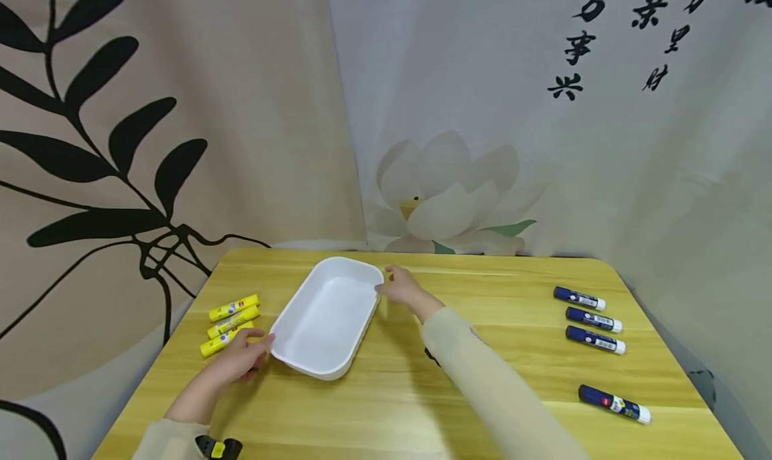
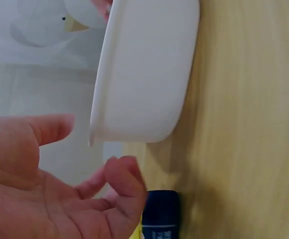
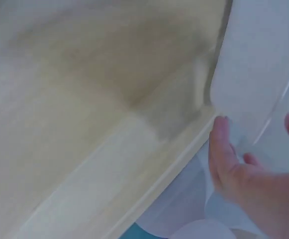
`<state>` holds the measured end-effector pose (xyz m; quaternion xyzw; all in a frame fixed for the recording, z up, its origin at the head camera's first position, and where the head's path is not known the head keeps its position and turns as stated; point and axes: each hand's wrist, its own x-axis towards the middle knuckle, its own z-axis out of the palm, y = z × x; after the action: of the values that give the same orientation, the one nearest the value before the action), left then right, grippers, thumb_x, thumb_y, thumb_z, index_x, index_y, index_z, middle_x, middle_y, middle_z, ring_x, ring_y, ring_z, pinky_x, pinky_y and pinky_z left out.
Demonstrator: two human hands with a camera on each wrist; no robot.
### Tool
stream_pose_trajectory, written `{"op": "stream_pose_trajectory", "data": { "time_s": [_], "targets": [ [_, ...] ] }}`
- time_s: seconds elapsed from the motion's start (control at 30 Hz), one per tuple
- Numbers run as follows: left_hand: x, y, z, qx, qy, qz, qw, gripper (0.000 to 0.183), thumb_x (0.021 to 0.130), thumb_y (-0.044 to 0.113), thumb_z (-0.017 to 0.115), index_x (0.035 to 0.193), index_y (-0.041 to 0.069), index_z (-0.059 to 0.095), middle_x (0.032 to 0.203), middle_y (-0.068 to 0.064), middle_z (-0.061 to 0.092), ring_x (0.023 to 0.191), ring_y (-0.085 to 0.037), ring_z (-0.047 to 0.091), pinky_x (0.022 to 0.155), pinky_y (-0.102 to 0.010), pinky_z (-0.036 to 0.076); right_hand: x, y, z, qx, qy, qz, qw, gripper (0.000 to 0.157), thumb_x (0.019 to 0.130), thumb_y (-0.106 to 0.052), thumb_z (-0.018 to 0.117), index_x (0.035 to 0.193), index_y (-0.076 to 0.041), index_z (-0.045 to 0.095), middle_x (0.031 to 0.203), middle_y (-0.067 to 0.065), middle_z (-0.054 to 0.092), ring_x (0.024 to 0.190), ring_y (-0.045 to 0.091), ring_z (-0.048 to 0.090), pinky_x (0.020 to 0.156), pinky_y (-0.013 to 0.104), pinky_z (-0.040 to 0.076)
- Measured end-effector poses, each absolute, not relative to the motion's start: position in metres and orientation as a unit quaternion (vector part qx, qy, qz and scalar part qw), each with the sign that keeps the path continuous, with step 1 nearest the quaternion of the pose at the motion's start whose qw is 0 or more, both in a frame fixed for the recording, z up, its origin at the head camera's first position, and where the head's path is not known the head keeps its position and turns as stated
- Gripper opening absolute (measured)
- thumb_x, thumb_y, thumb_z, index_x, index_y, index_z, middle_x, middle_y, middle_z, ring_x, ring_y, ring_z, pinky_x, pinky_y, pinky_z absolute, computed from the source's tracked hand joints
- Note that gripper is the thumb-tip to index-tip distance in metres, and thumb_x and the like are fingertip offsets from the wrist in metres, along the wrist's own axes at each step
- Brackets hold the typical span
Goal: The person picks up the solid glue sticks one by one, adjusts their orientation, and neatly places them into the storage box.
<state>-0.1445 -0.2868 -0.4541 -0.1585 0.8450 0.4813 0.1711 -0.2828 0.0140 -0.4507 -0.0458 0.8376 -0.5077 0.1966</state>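
Tray (image 1: 328,312) sits on the desk (image 1: 500,373) between left grip (image 1: 241,356) and right grip (image 1: 403,288), both spread at diagonal corners, pinching nothing. Positioning it seems the step in hand; the next move likely calls for settling it squarely, clear of the yellow sticks (image 1: 234,321).

You face a small screened-off spot, its room type unclear: behind your table's (image 1: 362,420) far edge hangs a lotus-printed cloth (image 1: 603,178) with brush lettering (image 1: 580,47); beyond the far left corner, a leaf-patterned cloth (image 1: 259,111).
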Motion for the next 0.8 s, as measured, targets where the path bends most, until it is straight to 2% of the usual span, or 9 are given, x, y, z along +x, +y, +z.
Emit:
{"op": "stream_pose_trajectory", "data": {
  "time_s": [0.1,0.2,0.33,0.47,0.53,0.67,0.8],
  "targets": [
    [-0.136,-0.285,-0.455,-0.156,0.837,0.490,0.189,0.058,0.097,0.046,0.046,0.126,-0.003,0.035,0.084,-0.007,0.052,0.071,-0.017,0.051,0.058,-0.028,0.046,-0.292,0.010,-0.454,-0.068,0.852,-0.482,0.192,0.062,0.095,-0.024,0.054,0.148,-0.005,0.027,0.148,0.020,0.032,0.134,0.037,0.034,0.108,0.048,0.035],
    [-0.130,-0.283,-0.457,-0.144,0.824,0.506,0.210,0.055,0.096,0.048,0.046,0.118,-0.003,0.045,0.084,-0.006,0.054,0.071,-0.015,0.053,0.058,-0.026,0.048,-0.295,0.007,-0.457,-0.076,0.847,-0.491,0.192,0.062,0.097,-0.024,0.051,0.150,-0.005,0.023,0.151,0.017,0.029,0.139,0.036,0.027,0.112,0.049,0.029],
    [-0.125,-0.282,-0.460,-0.115,0.801,0.539,0.234,0.048,0.097,0.043,0.047,0.108,-0.004,0.051,0.085,-0.005,0.056,0.072,-0.013,0.055,0.059,-0.024,0.050,-0.297,0.003,-0.460,-0.088,0.833,-0.508,0.198,0.060,0.099,-0.025,0.047,0.151,-0.007,0.021,0.153,0.014,0.027,0.140,0.034,0.025,0.113,0.047,0.027],
    [-0.127,-0.281,-0.461,-0.106,0.787,0.560,0.236,0.039,0.098,0.036,0.048,0.101,-0.002,0.051,0.088,-0.006,0.059,0.074,-0.012,0.058,0.060,-0.022,0.051,-0.298,0.001,-0.461,-0.083,0.825,-0.523,0.194,0.056,0.100,-0.025,0.046,0.150,-0.009,0.025,0.153,0.013,0.028,0.140,0.033,0.026,0.114,0.047,0.026],
    [-0.128,-0.279,-0.461,-0.117,0.787,0.562,0.226,0.034,0.099,0.032,0.046,0.101,-0.001,0.050,0.088,-0.006,0.059,0.074,-0.012,0.059,0.061,-0.022,0.052,-0.298,0.000,-0.461,-0.076,0.825,-0.527,0.187,0.054,0.100,-0.025,0.046,0.149,-0.010,0.028,0.152,0.014,0.030,0.140,0.033,0.026,0.113,0.047,0.026],
    [-0.132,-0.272,-0.460,-0.143,0.784,0.573,0.191,0.032,0.101,0.025,0.042,0.111,-0.005,0.045,0.089,-0.007,0.059,0.074,-0.013,0.060,0.062,-0.024,0.054,-0.298,0.004,-0.462,-0.066,0.831,-0.527,0.166,0.051,0.099,-0.022,0.046,0.147,-0.010,0.034,0.148,0.018,0.033,0.137,0.035,0.031,0.112,0.048,0.029],
    [-0.139,-0.267,-0.458,-0.165,0.772,0.592,0.159,0.033,0.103,0.023,0.038,0.120,-0.005,0.035,0.085,-0.007,0.061,0.071,-0.011,0.062,0.061,-0.024,0.055,-0.298,0.011,-0.464,-0.061,0.839,-0.519,0.152,0.048,0.099,-0.020,0.046,0.144,-0.007,0.038,0.149,0.022,0.027,0.138,0.037,0.027,0.113,0.048,0.027]
  ]
}}
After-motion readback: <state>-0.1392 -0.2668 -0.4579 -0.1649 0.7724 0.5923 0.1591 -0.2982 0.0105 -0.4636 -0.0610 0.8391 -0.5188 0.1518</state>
